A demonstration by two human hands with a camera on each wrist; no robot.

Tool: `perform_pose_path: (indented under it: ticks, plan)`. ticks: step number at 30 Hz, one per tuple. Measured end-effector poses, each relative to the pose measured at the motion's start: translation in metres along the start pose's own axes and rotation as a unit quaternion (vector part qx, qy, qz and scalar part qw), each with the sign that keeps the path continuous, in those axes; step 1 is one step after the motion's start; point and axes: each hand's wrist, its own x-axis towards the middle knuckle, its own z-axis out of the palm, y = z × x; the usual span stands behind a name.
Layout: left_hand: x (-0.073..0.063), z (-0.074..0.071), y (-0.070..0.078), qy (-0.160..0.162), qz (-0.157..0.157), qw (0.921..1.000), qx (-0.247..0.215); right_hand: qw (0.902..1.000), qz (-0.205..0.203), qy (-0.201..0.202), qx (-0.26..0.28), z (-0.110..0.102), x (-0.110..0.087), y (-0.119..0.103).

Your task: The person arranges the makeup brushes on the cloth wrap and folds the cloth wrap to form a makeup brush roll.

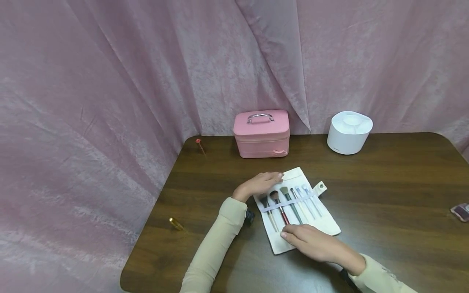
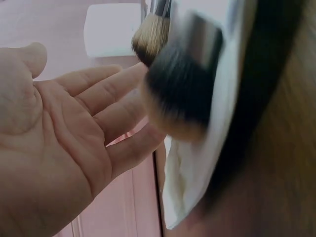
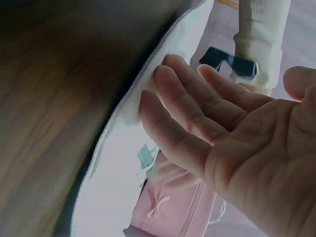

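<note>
An unrolled white cloth brush holder (image 1: 327, 226) lies at a slant on the table, with several makeup brushes (image 1: 294, 206) tucked under its lilac band. My left hand (image 1: 259, 184) is over its far left corner, palm down and fingers extended. In the left wrist view, those fingers are beside a dark-bristled brush (image 2: 180, 91), which partly covers their tips. At the near edge, my right hand (image 1: 316, 244) rests over the cloth and the lower brush handles. The right wrist view has its loosely bent fingertips (image 3: 148, 106) touching the white cloth; neither hand grips anything.
A pink vanity case (image 1: 261, 142) with a metal handle stands at the back, and a white divided organizer (image 1: 346, 138) is to its right. Toward the left lie a gold tube (image 1: 176, 224) and a slim red tube (image 1: 200, 146). A dark purple item (image 1: 461, 212) lies far right.
</note>
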Motion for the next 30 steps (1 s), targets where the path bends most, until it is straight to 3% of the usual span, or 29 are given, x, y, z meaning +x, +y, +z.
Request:
perform_pose_path:
  ticks: [10,21,30]
  plan:
    - [-0.028,-0.002,-0.013,0.007,-0.013,0.9998,-0.015,0.9975,0.024,0.041,-0.053,-0.007,-0.017,0.011]
    - [-0.059,0.003,-0.01,0.015,-0.03,0.9994,0.005,0.9908,0.09,0.057,-0.083,-0.022,-0.033,0.027]
    - [-0.081,0.01,-0.006,0.001,-0.017,0.9998,-0.003,0.9866,0.116,0.069,-0.092,-0.035,-0.042,0.041]
